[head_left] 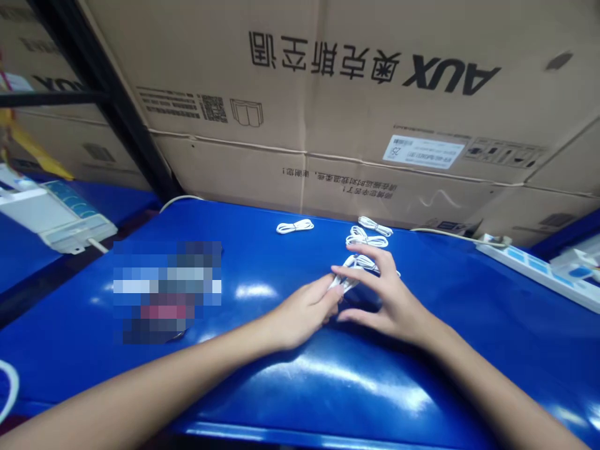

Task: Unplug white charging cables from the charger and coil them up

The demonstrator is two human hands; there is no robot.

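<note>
1. Blue glossy workbench (274, 390), head view: I read a coiled white cable (350, 276) between both hands, mid-bench.
2. Left hand (304, 312): fingers pressed together, pinching the cable's near side. Right hand (387, 297): fingers spread and curved over the coil, tips touching it; from here I cannot tell whether it is gripping.
3. Other coiled white cables (367, 239) lie just beyond, close together.
4. Risk: a loosened loop could spring free and tangle with those neighbouring coils, since they lie so near the hands.
5. Containers: AUX cardboard cartons (328, 81) stand behind the bench, taped shut as far as I can see; contents cannot be told.
</note>
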